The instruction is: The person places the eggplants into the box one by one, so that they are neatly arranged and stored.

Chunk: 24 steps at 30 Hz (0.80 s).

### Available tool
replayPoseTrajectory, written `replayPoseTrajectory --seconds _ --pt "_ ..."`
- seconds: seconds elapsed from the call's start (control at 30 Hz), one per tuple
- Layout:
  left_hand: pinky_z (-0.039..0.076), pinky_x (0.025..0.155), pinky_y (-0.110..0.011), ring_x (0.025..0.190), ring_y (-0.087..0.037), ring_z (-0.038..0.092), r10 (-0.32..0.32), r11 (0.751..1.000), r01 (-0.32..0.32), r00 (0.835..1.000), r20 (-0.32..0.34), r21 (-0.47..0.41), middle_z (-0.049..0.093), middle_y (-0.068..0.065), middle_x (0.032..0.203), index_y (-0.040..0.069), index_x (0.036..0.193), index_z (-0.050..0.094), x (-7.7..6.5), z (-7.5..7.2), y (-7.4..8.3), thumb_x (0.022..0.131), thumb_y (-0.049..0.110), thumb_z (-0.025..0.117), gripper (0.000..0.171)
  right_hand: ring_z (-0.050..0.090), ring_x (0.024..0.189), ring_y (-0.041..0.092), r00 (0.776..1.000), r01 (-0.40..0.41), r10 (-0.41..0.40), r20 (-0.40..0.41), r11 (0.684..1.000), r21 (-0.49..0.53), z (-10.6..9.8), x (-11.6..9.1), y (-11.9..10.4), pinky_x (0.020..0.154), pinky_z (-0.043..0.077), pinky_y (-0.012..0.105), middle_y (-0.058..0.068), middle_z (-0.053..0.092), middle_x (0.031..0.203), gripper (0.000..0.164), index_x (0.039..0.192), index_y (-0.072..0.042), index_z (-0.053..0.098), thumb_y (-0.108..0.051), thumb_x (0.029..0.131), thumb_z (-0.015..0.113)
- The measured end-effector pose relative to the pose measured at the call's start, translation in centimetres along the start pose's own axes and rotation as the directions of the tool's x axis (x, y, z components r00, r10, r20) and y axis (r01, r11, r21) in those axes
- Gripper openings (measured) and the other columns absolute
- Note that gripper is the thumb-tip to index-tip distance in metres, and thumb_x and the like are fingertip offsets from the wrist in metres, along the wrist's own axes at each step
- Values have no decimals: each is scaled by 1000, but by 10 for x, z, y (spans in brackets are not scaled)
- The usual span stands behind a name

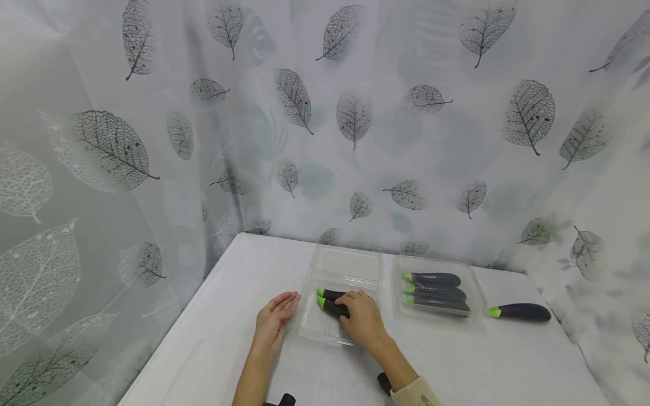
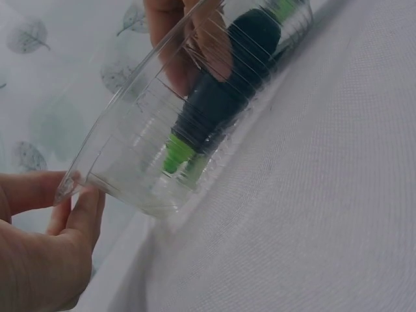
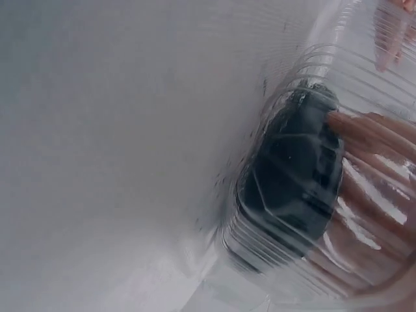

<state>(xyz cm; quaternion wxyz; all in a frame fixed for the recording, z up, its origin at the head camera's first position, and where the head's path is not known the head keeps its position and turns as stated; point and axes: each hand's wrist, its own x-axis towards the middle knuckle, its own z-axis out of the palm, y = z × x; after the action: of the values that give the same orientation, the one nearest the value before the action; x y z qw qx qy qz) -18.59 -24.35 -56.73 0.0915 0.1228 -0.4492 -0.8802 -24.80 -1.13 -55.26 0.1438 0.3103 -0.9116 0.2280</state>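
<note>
An open clear plastic container (image 1: 315,324) with a hinged lid (image 1: 350,262) lies on the white table. Two dark eggplants with bright green stem ends are in it, a rear eggplant (image 1: 330,294) and a front eggplant (image 1: 334,308). My right hand (image 1: 363,318) reaches in from the right and grips the front eggplant, covering its thick end; the right wrist view shows fingers against the dark eggplant (image 3: 292,169) through the clear wall. At the container's left side, my left hand (image 1: 276,318) pinches the rim (image 2: 68,185) between its fingers.
A second clear container (image 1: 431,265) to the right holds 3 eggplants (image 1: 434,278) lying side by side. Further right, a single eggplant (image 1: 525,312) lies loose near the table's right edge. Behind the table hangs a leaf-patterned curtain (image 1: 376,163).
</note>
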Motion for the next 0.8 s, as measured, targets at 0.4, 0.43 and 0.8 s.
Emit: replayPoseTrajectory --seconds 0.4,0.43,0.8 --pt "50 111 -30 138 -37 55 4 1000 -4 1000 10 7 44 -38 151 -18 148 37 -1 2 -1 96 -19 55 54 66 103 25 999 -32 32 1 999 14 -13 -5 2 87 62 42 3 73 113 37 110 -15 79 -8 76 92" --pt "50 111 -31 137 -36 55 5 1000 -5 1000 8 7 44 -38 151 -18 147 38 -1 3 -1 96 -19 55 54 66 104 25 999 -38 38 0 999 21 -15 -5 2 87 61 42 3 73 113 36 110 -15 79 -9 76 92" --pt "51 111 -31 131 -30 61 4 1000 -4 1000 -3 5 45 -37 151 -18 147 38 -2 0 -1 97 -18 55 53 65 105 22 998 -56 57 -33 998 25 -32 -10 4 86 61 40 -1 73 113 29 111 -18 79 -17 84 89"
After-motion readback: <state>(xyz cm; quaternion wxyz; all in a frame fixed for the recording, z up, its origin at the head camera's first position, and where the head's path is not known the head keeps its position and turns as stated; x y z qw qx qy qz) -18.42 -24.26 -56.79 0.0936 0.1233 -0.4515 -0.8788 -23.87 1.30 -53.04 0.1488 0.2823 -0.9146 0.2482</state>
